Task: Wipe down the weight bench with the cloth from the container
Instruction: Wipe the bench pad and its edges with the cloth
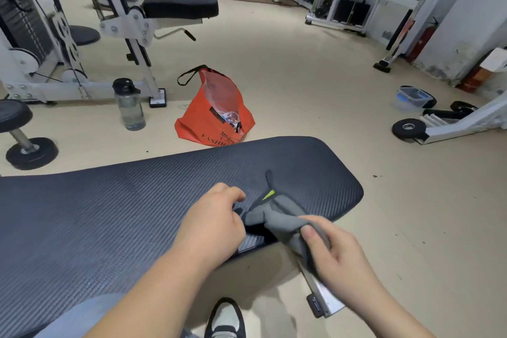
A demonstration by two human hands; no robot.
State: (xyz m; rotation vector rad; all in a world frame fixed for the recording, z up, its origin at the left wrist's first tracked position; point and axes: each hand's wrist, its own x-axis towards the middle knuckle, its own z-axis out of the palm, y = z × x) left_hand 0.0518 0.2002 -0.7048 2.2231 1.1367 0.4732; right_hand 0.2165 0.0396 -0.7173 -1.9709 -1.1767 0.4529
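Observation:
A dark, textured weight bench [123, 200] stretches across the lower half of the head view. A grey cloth [277, 215] with a black edge and a small yellow-green tag lies bunched at the bench's near right edge. My right hand [334, 252] grips the cloth's right end, thumb on top. My left hand [216, 217] rests on the bench just left of the cloth, its fingertips pinching the cloth's left edge. A clear plastic container [410, 98] with blue inside sits on the floor at the far right.
An orange shopping bag [214, 115] stands on the floor beyond the bench. A clear water bottle [129, 104] is left of it, with a dumbbell [24, 134] further left. White gym machines [123, 22] ring the room. My shoe [226, 318] is below the bench.

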